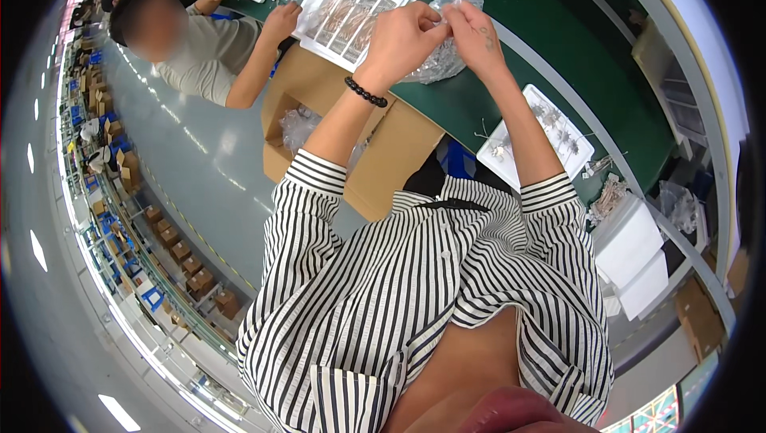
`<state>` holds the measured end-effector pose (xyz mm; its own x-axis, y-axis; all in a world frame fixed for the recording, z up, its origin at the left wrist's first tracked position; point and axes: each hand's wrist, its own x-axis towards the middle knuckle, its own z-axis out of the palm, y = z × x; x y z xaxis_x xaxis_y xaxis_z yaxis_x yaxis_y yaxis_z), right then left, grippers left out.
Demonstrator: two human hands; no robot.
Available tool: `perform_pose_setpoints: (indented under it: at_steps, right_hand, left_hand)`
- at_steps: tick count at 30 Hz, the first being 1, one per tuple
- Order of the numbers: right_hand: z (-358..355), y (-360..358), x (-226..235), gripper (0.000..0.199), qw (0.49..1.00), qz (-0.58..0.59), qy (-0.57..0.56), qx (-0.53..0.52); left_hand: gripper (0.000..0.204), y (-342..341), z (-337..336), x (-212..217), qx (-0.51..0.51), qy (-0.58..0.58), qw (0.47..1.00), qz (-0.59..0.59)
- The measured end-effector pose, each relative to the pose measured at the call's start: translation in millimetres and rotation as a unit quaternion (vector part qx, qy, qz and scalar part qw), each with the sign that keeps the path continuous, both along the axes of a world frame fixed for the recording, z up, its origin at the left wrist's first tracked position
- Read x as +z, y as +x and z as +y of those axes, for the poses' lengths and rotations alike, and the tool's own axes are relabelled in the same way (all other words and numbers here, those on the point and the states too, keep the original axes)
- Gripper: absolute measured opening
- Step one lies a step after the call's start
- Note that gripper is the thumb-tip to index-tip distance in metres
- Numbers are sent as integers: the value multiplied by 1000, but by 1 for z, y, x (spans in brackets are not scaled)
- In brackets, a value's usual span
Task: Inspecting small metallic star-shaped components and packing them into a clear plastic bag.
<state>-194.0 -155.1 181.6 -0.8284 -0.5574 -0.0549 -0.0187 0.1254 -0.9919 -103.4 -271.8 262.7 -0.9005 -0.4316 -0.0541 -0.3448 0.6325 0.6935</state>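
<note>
Over the green table, both my hands are together at a crinkled clear plastic bag. My left hand, below a black bead bracelet, is closed with thumb and fingers pinching the bag. My right hand is closed as well, its fingertips pinching the plastic right beside the left ones. Part of the bag sticks up beyond my fingers and part hangs below them. What the bag contains, if anything, I cannot make out. Left of my left hand lies a white divided tray with rows of thin copper-coloured and silvery parts.
A second white tray with silvery wired parts lies near my right forearm. An open cardboard box with clear plastic inside stands below the table edge. At the left a co-worker reaches to the table. White boxes are stacked at the right.
</note>
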Motion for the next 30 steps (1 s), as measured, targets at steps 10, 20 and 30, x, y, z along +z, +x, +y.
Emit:
perform_pose_setpoints:
  at_steps: [10, 20, 30]
  right_hand:
    - [17, 6, -2, 27, 999, 3, 15, 32]
    - [23, 16, 6, 25, 985, -145, -91, 7]
    - [35, 12, 2, 21, 986, -125, -107, 27]
  left_hand:
    - [20, 8, 18, -34, -13, -63, 997, 48]
    - [18, 10, 10, -21, -4, 186, 981, 51]
    - [15, 6, 8, -34, 33, 321, 943, 83]
